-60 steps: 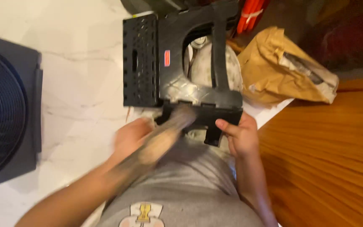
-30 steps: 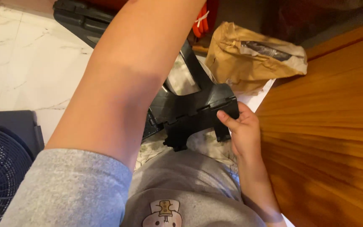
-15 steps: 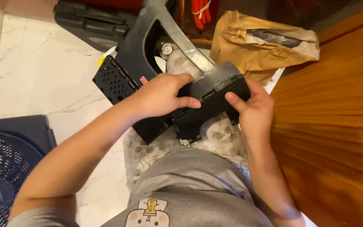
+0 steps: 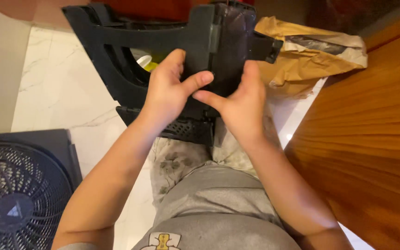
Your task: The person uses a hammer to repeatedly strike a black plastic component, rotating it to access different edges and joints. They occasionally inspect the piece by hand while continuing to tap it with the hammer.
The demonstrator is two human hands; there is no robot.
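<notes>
The black plastic folding stool (image 4: 163,51) is held up in front of the person, above the lap and over the white marble floor (image 4: 56,92), tilted so that its ribbed, hollow underside faces the camera. The left hand (image 4: 167,92) is closed on the stool's middle section, fingers wrapped over the upper edge and the thumb stretched out to the right. The right hand (image 4: 241,99) grips the same section just beside it, fingers curled over the top and the thumb pointing left, so the two thumb tips nearly meet. A perforated black panel of the stool hangs below both hands, close to the knees. Behind the stool on the right lies a crumpled brown paper bag (image 4: 311,55), beside a polished wooden surface (image 4: 366,148). A dark round fan grille (image 4: 15,199) sits on the floor at lower left, well apart from the stool.
</notes>
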